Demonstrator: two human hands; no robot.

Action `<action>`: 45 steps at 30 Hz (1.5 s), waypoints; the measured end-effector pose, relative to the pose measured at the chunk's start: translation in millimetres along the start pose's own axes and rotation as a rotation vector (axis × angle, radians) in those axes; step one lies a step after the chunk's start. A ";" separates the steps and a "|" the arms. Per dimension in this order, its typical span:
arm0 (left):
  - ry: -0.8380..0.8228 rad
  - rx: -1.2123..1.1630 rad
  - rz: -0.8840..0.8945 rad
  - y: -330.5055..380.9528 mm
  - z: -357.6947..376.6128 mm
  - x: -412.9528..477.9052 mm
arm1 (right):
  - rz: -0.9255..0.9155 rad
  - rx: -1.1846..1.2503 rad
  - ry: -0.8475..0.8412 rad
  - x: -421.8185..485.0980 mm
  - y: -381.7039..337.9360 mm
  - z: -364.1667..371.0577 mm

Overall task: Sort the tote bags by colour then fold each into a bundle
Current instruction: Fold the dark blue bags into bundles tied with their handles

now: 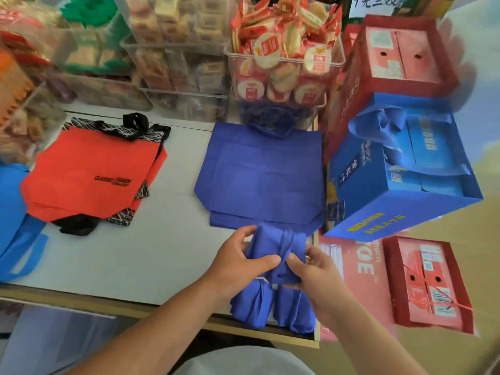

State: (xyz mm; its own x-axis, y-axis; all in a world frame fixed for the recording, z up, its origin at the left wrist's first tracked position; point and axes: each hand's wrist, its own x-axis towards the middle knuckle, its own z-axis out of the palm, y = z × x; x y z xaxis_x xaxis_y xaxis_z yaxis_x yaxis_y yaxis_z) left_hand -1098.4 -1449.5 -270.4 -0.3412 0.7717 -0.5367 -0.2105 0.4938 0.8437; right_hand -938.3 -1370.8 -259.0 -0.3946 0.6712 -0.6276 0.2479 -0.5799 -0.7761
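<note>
Two hands (240, 259) on one blue bundle (273, 238)

The left hand (240, 262) and the right hand (318, 276) are both bare. Back from the grip they run into bare forearms (173, 318), uncovered as far as the lower edge of the view. The left thumbnail is cut short. Nearer the person than the grip, between the forearms, a pale whitish garment (243, 361) shows as a smooth, rounded patch; its cut cannot be told.
</note>
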 end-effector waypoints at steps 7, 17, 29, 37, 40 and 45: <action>-0.124 0.005 0.057 2.0 2.8 -2.1 | -0.078 -0.041 -0.063 -4.2 1.2 -6.8; 0.023 0.039 0.117 -6.5 35.0 2.7 | -0.197 -0.087 0.236 12.5 13.4 1.4; -0.129 0.359 -0.064 -68.5 55.4 101.8 | -0.037 -0.294 0.248 69.4 53.3 -65.7; -0.115 0.557 0.000 -101.9 65.0 111.1 | -0.282 -0.910 0.123 79.7 80.7 -65.3; -0.097 0.517 -0.028 -96.0 66.1 110.2 | -0.307 -1.139 0.110 84.2 75.0 -60.0; 0.204 0.542 0.031 -66.7 2.7 122.2 | -0.472 -1.087 0.244 102.1 44.8 -35.1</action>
State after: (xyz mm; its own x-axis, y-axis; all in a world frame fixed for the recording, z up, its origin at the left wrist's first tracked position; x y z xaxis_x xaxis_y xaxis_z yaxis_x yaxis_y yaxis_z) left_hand -1123.5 -1387.1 -392.3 -0.5206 0.7229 -0.4543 0.2830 0.6482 0.7070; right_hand -936.4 -1312.1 -360.0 -0.4990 0.8492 -0.1726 0.7848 0.3585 -0.5055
